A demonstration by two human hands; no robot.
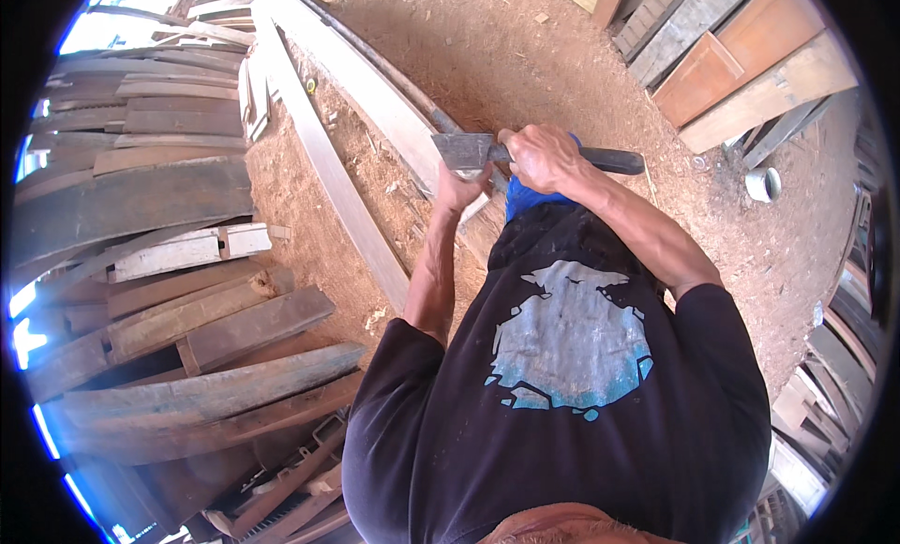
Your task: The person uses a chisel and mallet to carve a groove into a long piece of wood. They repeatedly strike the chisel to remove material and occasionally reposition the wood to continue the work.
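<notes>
Two pale boards crowd my view: a wide board (375,98) at eleven o'clock, a narrow plank (337,183) at ten. Toward twelve, the right hand (539,159) grips a broad-headed tool (462,152); the left hand (457,189) is just below its head, holding what, I cannot tell. Stacked timber (141,206) fills nine, wooden panels (698,80) two; a white tube (756,185) lies nearer three.

**Looking down from my head**

My fisheye camera, the left of a worn pair, faces down. My black shirt (562,460) fills the near foreground; my left hand (461,189) and right hand (544,159) sit farther out, above centre, with the floor (525,66) stretching beyond them.
</notes>
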